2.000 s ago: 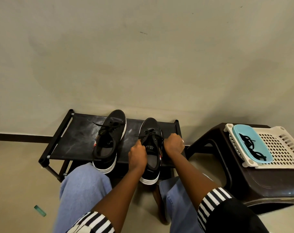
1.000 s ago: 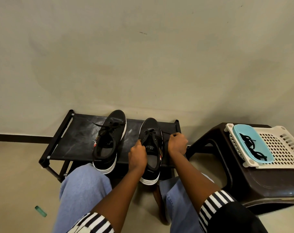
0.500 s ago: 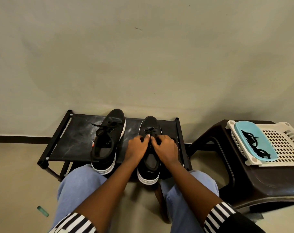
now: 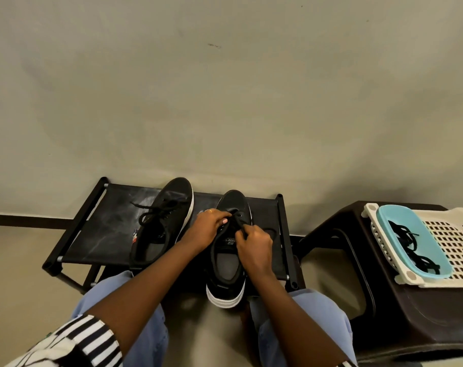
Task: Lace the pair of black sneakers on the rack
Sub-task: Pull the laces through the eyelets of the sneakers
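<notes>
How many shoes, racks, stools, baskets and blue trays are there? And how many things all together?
Black sneakers: 2, the left sneaker and the right sneaker
Rack: 1
Brown stool: 1
White basket: 1
Blue tray: 1
Total: 6

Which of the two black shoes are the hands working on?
The black sneaker on the right, whose heel hangs off the black rack. Both the left hand and right hand are on its lace; the left black sneaker lies untouched.
</notes>
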